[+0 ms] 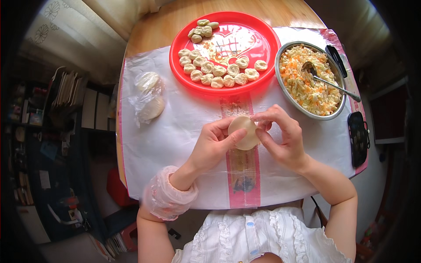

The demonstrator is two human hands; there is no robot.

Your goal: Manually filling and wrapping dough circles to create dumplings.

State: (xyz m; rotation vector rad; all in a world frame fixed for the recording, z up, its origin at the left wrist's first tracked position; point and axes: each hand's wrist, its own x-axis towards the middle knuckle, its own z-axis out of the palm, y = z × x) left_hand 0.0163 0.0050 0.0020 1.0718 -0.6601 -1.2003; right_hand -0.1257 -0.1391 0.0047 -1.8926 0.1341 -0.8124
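Observation:
A thin round dough wrapper (242,128) is held up over the table between my two hands. My left hand (215,139) grips its left side, with the thumb lying across its face. At the right edge, the thumb and fingertips of my right hand (283,139) pinch the wrapper's rim. Beyond them stands a round red tray (266,42), with several pleated dumplings (217,82) along its near side and a heap of greenish dough pieces (202,31) at its far left. Chopped vegetable filling (302,88) fills a metal bowl (279,79), where a metal spoon (332,86) rests.
Dough in a clear plastic bag (148,95) lies on the left of the white sheet (174,131) covering the wooden table (230,5). A black phone (358,138) lies by the right edge; another dark object (336,60) sits behind the bowl. Shelves (62,131) stand left.

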